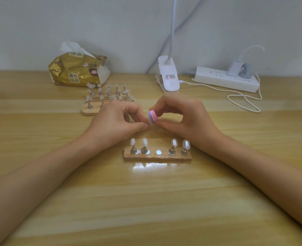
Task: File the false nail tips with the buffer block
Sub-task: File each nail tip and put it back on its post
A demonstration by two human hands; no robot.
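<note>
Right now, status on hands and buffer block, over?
Right hand pinches buffer block. Left hand pinches nail tip against it. Near stand: four tips mounted, middle spot bare. Nothing blocking.

Between the fingers [164, 107] the block [152, 116] looks matt and foamy, and it sits against a clear plastic tip [148, 121]. Below the fingers, a rough wood stand [157, 158] carries shiny metal pegs [172, 151] topped with glossy translucent tips [186, 144]. The counter [146, 201] is glossy wood-grain. Beyond the fingers are a crinkled gold foil pack [75, 71], a smooth white plastic lamp clip [168, 75] and a strip [224, 79].
</note>
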